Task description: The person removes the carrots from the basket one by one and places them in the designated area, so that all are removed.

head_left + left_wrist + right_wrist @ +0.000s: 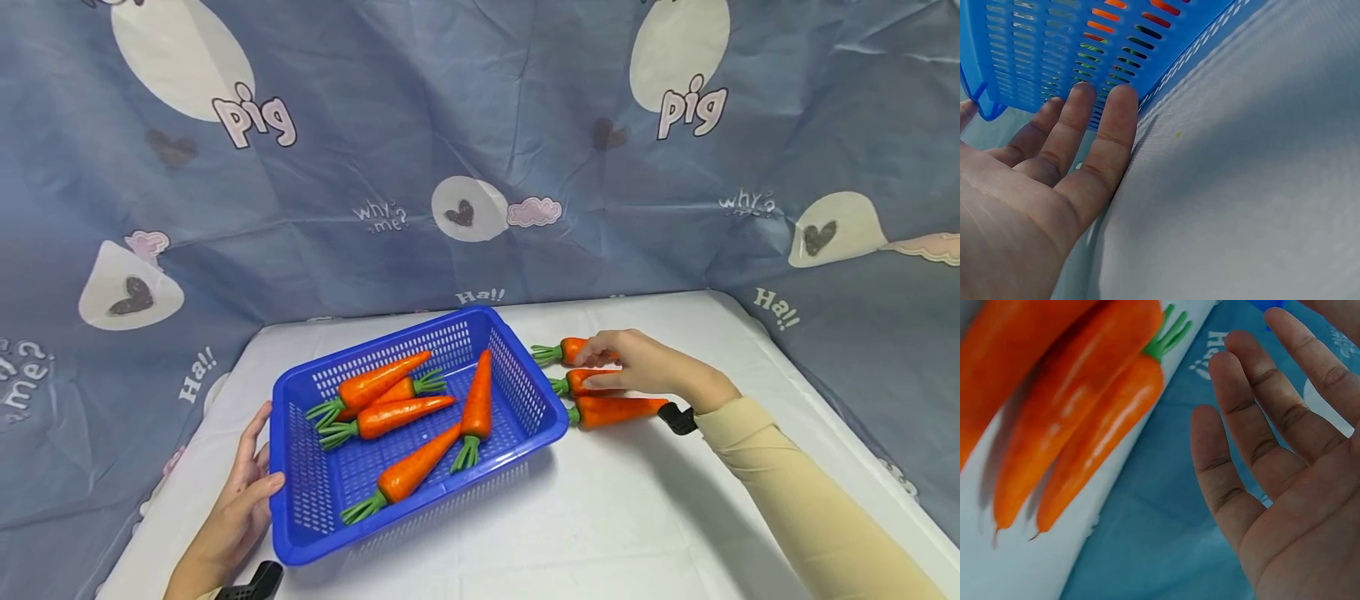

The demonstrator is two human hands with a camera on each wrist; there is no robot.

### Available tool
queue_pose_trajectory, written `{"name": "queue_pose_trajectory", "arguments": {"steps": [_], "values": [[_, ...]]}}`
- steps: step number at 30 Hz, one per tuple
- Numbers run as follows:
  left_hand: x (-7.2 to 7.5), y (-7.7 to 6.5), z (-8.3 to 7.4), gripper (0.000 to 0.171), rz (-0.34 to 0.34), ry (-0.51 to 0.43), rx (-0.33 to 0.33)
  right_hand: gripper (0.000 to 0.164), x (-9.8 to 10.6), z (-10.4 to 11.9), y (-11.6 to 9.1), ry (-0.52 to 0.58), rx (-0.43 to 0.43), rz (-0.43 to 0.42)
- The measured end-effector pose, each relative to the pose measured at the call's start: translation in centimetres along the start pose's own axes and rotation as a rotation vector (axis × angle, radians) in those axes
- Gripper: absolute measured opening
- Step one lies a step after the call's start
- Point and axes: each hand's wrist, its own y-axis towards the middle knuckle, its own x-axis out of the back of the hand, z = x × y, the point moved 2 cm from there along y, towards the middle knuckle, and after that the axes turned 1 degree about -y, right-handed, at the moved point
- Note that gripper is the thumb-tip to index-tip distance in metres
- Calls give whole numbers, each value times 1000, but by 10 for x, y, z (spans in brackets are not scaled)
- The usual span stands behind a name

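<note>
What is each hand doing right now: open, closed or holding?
Left hand: open, touching the blue basket.
Right hand: open by the three carrots, holding nothing.

Left hand (234, 504) splayed, right hand (648, 364) relaxed, right arm (802, 492) outstretched

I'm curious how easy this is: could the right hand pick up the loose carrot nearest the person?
Probably yes: the right hand is close by with nothing in its grasp, and most of that carrot looks uncovered. Only its leafy end is partly hidden behind the basket's rim.
</note>
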Motion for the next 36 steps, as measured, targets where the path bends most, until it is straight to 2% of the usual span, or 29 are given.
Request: {"name": "queue_pose_trajectory", "arguments": {"steps": [5, 11, 28, 36], "values": [[-3, 2, -4, 86, 4, 1, 20, 23, 3, 12, 11, 19, 42, 4], [-2, 2, -6, 86, -1, 8, 39, 23, 2, 30, 24, 4, 53, 19], [-2, 1, -5, 87, -8, -18, 4, 34, -8, 75, 66, -42, 74, 129], [-3, -1, -6, 87, -13, -7, 21, 33, -14, 92, 86, -113, 143, 165]]}}
